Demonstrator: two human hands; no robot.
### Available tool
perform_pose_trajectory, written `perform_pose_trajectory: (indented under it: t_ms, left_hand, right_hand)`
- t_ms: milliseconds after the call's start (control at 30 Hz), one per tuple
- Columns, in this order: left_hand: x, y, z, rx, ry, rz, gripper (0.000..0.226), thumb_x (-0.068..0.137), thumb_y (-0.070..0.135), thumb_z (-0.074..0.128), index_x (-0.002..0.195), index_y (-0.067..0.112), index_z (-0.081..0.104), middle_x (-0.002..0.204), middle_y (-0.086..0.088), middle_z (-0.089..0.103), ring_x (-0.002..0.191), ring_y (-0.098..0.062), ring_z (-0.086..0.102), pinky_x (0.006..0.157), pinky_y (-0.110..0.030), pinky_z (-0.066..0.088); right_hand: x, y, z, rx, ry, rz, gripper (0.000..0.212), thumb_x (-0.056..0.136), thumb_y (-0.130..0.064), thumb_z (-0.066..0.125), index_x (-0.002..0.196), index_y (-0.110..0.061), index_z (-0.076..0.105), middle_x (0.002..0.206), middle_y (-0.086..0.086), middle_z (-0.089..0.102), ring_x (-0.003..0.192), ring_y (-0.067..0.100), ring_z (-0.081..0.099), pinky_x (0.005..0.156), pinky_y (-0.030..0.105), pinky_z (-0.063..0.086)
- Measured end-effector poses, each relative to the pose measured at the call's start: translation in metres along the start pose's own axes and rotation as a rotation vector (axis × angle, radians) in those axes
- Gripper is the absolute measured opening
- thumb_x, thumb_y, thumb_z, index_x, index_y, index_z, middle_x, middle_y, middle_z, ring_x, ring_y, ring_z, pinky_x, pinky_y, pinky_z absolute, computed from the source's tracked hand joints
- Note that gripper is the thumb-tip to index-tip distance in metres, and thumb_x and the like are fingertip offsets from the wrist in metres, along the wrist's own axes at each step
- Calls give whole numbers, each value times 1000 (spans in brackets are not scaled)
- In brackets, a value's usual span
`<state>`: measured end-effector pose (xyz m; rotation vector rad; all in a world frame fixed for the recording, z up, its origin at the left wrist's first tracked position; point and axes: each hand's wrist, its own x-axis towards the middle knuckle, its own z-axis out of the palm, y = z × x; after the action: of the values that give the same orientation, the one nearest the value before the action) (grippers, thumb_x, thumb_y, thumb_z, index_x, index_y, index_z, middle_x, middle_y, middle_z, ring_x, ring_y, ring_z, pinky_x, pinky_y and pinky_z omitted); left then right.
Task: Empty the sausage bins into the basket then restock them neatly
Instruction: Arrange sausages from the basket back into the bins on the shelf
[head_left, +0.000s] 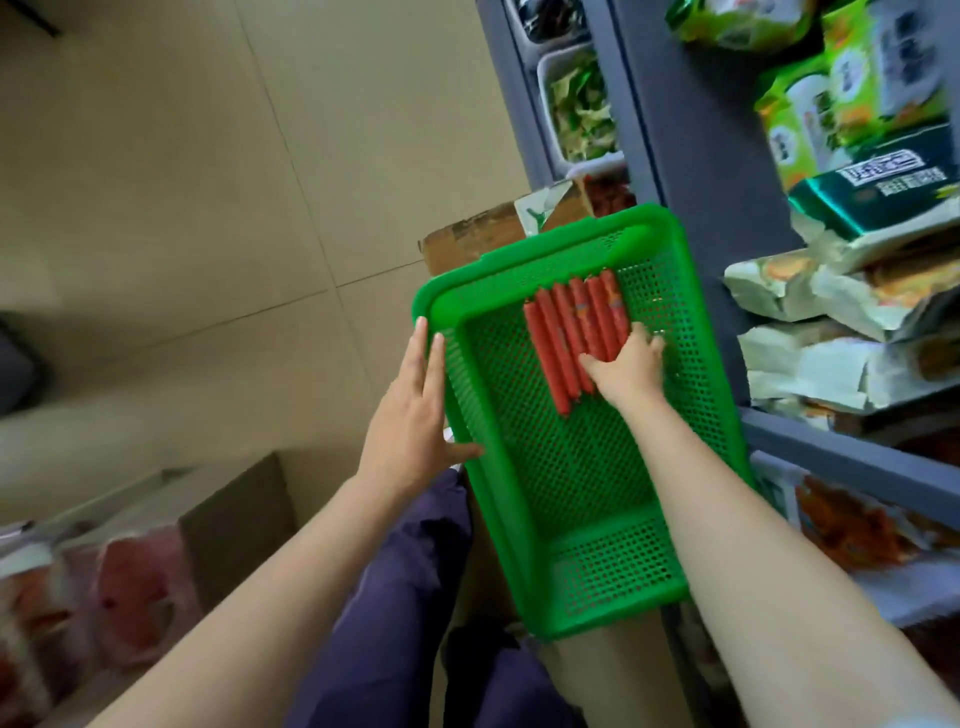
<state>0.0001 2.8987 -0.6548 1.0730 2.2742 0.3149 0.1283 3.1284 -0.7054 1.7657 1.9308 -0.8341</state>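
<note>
A green perforated plastic basket (587, 519) rests tilted on my lap in front of a grey shelf. Several red sausage sticks (566, 332) lie side by side in its far half. My left hand (415, 415) grips the basket's left rim, fingers flat along the outside and thumb hooked over the edge. My right hand (626, 366) is inside the basket, fingers curled around the near ends of the sausage bundle. The near half of the basket holds nothing.
The grey shelf unit (701, 171) on the right carries green snack packs (852, 93) and pale wrapped packs (831, 332). White bins (576, 109) sit on a lower level. A cardboard box (478, 239) stands beyond the basket. Red packaged goods (104, 592) lie at lower left.
</note>
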Motion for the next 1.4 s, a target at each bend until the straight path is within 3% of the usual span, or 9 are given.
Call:
perform_pose_trajectory:
  t_ms: [167,500,700,867,1000,1200,1400]
  left_hand:
    - [0,-3,2,2,9,4,143,44,53,93,151,-7,21,163,-18,6,146,-34,28,114,-36,29]
    - [0,-7,5,-2,21,7,145,41,56,93,151,-5,22,163,-19,10,144,-37,32,114,-41,33]
    - [1,-11,8,19,36,10,146,42,61,89,153,-2,19,163,-14,2,149,-32,22,116,-48,33]
    - [1,-8,7,55,23,-19,145,45,67,84,156,4,14,164,-7,-4,152,-26,12,120,-46,23]
    - [0,-6,5,57,19,-49,144,46,69,82,157,8,12,164,-4,-7,152,-21,5,121,-42,15]
    - [0,-6,6,54,25,-55,145,46,70,81,157,9,11,163,-1,-10,151,-17,2,121,-43,16]
    - [-1,-7,8,64,40,-61,144,46,70,81,157,9,12,162,-1,-9,151,-17,3,121,-46,15]
  right_hand:
    - [4,-9,18,-98,34,30,120,62,-63,80,147,0,24,152,26,22,141,42,24,115,51,27]
    - [0,-23,38,-95,25,47,114,58,-54,87,141,-3,28,147,21,29,138,37,28,109,45,31]
    - [-5,-26,54,2,9,21,88,64,-44,86,126,-1,40,136,21,48,127,37,44,104,41,39]
    - [-28,-39,71,87,-39,6,70,64,-31,86,115,-8,43,121,16,61,108,33,62,91,39,51]
    - [-48,-44,88,68,-98,-21,69,67,-32,83,117,-10,42,119,15,59,107,34,62,91,42,52]
    - [-52,-43,91,-12,-48,-42,61,77,-26,73,123,-5,39,125,20,54,114,37,55,95,42,46]
    - [-52,-42,90,167,-147,8,43,79,-20,73,114,-7,51,112,15,64,100,35,64,85,38,52]
